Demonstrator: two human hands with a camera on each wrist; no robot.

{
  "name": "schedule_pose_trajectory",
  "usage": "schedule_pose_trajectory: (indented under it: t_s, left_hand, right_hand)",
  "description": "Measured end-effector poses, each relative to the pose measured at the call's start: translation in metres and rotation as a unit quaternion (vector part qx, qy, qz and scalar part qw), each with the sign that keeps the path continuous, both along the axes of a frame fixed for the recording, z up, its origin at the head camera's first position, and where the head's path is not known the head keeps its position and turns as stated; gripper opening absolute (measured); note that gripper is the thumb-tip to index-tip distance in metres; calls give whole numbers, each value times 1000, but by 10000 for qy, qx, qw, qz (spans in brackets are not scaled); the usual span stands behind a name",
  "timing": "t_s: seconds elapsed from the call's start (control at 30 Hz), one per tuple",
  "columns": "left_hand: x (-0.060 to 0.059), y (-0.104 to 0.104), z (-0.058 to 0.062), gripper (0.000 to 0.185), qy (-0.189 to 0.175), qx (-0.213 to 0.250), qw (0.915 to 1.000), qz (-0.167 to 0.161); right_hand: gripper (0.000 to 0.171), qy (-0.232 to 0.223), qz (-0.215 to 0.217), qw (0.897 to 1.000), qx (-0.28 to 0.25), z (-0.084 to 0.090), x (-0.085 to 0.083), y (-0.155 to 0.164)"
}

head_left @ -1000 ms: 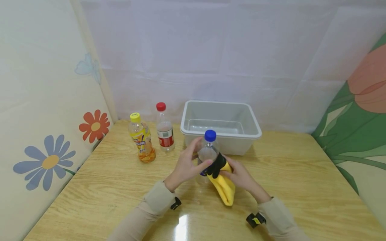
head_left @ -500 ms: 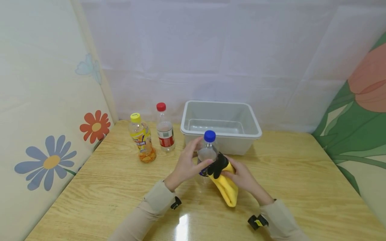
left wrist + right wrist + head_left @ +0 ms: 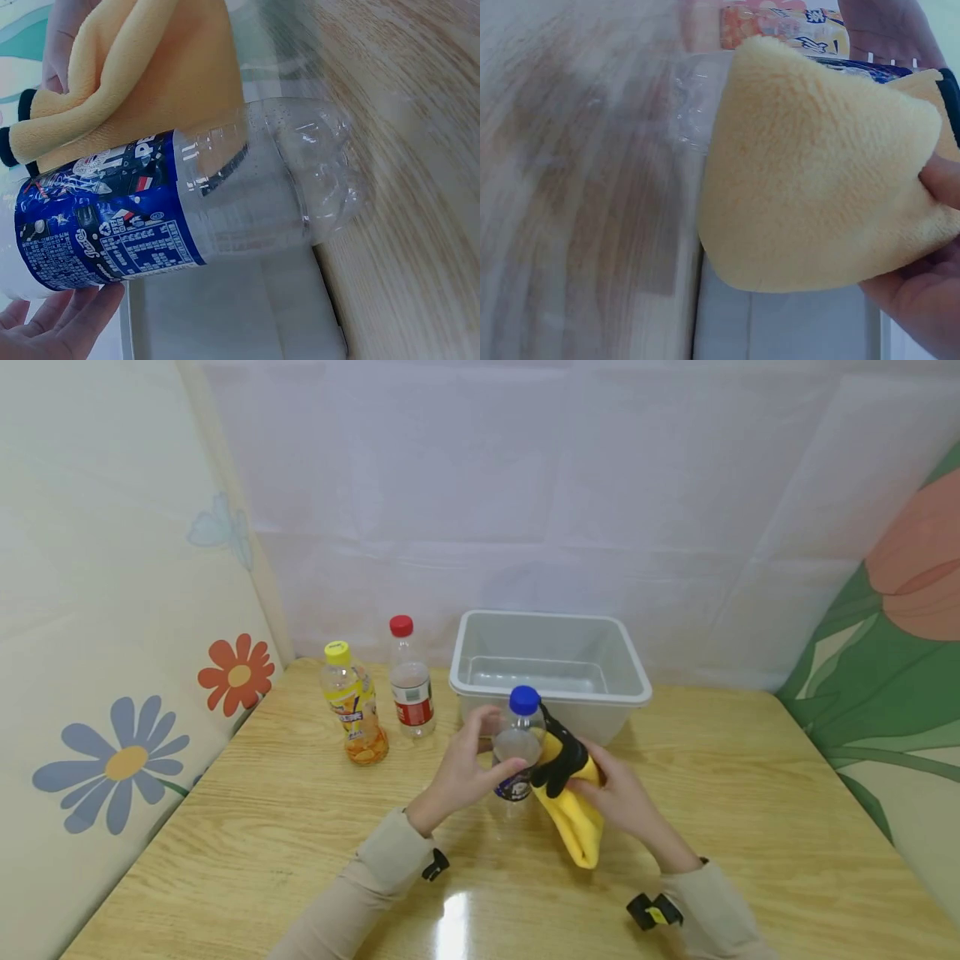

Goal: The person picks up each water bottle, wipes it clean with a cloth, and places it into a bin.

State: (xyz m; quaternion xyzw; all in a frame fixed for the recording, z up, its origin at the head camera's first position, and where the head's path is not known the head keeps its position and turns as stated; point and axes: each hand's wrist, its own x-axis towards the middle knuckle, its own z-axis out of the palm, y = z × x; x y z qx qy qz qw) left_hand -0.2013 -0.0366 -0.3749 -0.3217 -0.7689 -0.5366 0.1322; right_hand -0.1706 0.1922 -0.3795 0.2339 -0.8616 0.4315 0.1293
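head view: your left hand (image 3: 461, 774) has its fingers curled round the blue-cap bottle (image 3: 517, 745), thumb on the label band, bottle upright above the surface (image 3: 247, 827) just in front of the grey bin (image 3: 551, 670). your right hand (image 3: 617, 793) pinches the yellow cloth (image 3: 573, 814) against the bottle's 3 o'clock side, black trim bunched up near the neck. two other bottles stand at 10 o'clock.

left wrist view: the bottle (image 3: 187, 214) looks empty and thin-walled, so judge it light, easy to dent, slick on the clear plastic. grip at the label band; the ribbed base (image 3: 319, 180) gives less purchase. fingertips (image 3: 71, 326) sit under the label.

right wrist view: the cloth (image 3: 817, 169) is soft pile, folded thick, no stiffness; hold it in a bunch as your fingers (image 3: 941, 180) do at its edge. it covers most of the bottle here.
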Motion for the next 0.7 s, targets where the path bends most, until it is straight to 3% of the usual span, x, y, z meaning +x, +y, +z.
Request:
schedule_pose_trajectory:
  t_s: [0.33, 0.7]
  left_hand:
    - [-1, -1, 0, 64, -108, 7, 9997, -212]
    - [-1, -4, 1, 63, -48, 32, 9995, -300]
  right_hand:
    - [52, 327, 262, 9972, -613, 9, -1, 4]
    - [52, 383, 135, 9952, -891, 17, 0, 1]
